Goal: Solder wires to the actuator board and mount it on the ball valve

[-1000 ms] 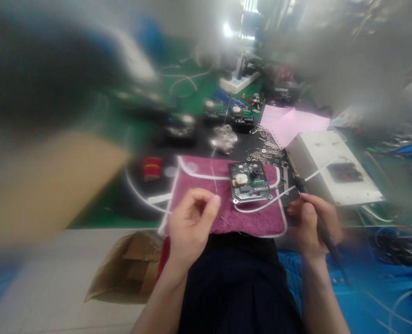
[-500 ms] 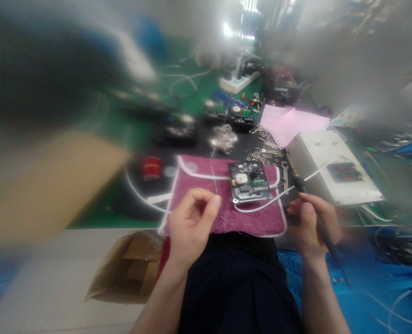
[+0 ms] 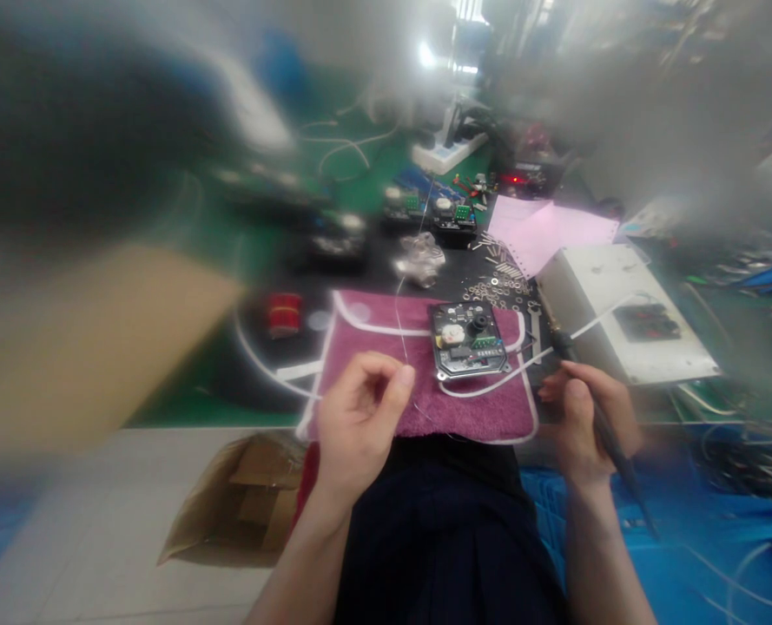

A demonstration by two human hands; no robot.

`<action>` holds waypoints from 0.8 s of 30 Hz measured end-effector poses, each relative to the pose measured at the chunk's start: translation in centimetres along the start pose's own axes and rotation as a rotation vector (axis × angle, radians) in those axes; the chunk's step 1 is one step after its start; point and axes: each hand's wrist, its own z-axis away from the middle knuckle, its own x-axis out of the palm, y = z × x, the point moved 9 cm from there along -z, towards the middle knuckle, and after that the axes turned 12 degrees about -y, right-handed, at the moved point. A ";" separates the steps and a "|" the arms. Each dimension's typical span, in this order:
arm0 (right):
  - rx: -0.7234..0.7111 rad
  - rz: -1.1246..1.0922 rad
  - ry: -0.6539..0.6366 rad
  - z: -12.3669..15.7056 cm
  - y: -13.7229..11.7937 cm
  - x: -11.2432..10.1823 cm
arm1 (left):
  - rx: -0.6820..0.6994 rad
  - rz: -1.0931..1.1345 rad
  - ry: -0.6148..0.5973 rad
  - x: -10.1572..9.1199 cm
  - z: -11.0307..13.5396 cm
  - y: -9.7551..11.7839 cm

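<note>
Both hands low in the head view, busy. Left hand (image 3: pixel 359 417) is closed, thumb and forefinger pinching a thin solder wire (image 3: pixel 399 317) that runs up and away from it toward a shiny spool (image 3: pixel 419 259). Right hand (image 3: pixel 584 417) is closed around a soldering iron (image 3: pixel 613 451), pen-style, tip pointing up-left past the fingers. I can't tell whether the tip touches anything.

Between the hands and just ahead of them, a circuit board (image 3: pixel 469 340) lies flat on a maroon cloth (image 3: pixel 372 347) on the tabletop (image 3: pixel 216 382). Neither hand touches the board.

Ahead of the right hand is a white box (image 3: pixel 610 291), with pink paper (image 3: pixel 548 233) beyond it. Loose screws (image 3: pixel 496 286) are scattered just beyond the board. A red spool (image 3: pixel 285 314) sits ahead-left of the left hand, and a cardboard box (image 3: pixel 242 503) on the floor below it. The edges of the view are heavily blurred.
</note>
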 end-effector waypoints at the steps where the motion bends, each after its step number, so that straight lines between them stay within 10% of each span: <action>1: 0.001 0.002 0.000 0.0 0.0 0.0 | -0.001 0.000 0.000 0.0 0.0 0.0; 24: 0.027 -0.028 0.020 0.1 0.7 -0.2 | -0.006 -0.003 0.011 -0.1 0.0 -0.2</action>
